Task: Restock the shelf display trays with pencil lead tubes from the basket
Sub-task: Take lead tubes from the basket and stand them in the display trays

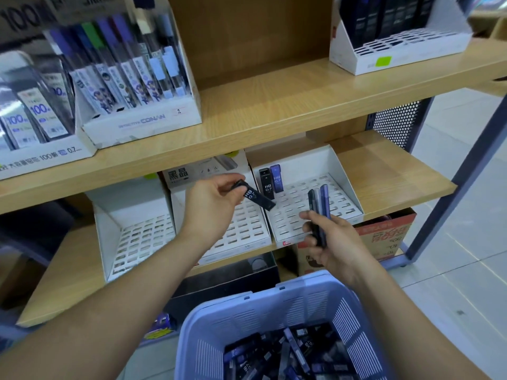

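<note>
Closest to the lens sits a pale lilac slotted plastic basket (pixel 247 325), its bottom heaped with loose black and purple pencil lead tubes (pixel 288 352). Above its far rim the right hand (pixel 334 242) curls its fingers round a small bundle of dark, grey and purple lead tubes (pixel 319 212), which stand up out of the fist in front of the right-hand white cardboard display tray (pixel 337 198). The left hand (pixel 211 207) pinches one black tube printed HB 0.7 (pixel 258 198) by its upper end between thumb and fingertips. This tube is tilted, its free end pointing down and right over the edge where the middle white slotted tray (pixel 247 229) meets the right-hand one.

At the back left of the right-hand tray two tubes stand upright side by side: a black HB 0.7 tube (pixel 266 183) and a purple HB 0.7 tube (pixel 276 178). Further left lies a third white slotted tray (pixel 142 234). All three rest on a light wooden lower shelf board (pixel 384 165).

On the wooden upper shelf (pixel 274 105) stand a white box lettered CONAN (pixel 142 122) holding clear lead tubes, and a white stepped tray with a green sticker (pixel 397 53). Under the lower board, at right, sits a red printed cardboard carton (pixel 384 234).
</note>
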The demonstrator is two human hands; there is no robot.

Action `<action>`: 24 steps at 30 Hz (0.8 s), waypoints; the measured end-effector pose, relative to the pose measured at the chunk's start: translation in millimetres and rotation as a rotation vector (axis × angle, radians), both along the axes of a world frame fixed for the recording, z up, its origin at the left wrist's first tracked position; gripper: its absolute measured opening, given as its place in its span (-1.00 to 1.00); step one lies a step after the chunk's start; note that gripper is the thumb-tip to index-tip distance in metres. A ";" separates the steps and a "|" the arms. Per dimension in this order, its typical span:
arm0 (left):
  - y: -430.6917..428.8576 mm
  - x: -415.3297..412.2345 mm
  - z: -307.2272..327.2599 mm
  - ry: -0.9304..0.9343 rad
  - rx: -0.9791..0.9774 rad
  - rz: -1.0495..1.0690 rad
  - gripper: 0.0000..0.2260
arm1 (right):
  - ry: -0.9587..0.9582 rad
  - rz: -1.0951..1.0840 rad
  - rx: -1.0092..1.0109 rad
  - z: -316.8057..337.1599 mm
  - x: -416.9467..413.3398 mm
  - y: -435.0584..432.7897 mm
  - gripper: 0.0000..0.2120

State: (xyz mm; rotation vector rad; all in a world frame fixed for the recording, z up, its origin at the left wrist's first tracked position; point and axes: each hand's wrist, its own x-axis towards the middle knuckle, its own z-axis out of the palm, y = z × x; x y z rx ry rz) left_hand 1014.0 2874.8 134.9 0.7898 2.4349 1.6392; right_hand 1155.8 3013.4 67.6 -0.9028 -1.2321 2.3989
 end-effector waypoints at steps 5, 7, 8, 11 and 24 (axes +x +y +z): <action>29.9 -18.2 -13.1 0.209 -0.175 -0.030 -0.80 | 0.045 -0.063 0.000 -7.1 -2.2 4.0 -0.76; 37.0 -23.6 -20.9 0.252 -0.212 -0.036 -0.81 | 0.048 -0.076 -0.007 -10.0 -3.3 5.0 -0.76; 39.1 -25.1 -24.3 0.256 -0.222 -0.042 -0.81 | 0.046 -0.076 -0.006 -11.2 -3.7 5.7 -0.76; 42.0 -27.2 -31.2 0.290 -0.237 -0.054 -0.81 | 0.040 -0.068 0.001 -14.0 -4.5 7.3 -0.76; 58.9 -30.5 -28.9 0.610 -0.479 -0.171 -0.77 | 0.036 -0.054 0.012 -20.6 -7.9 10.0 -0.76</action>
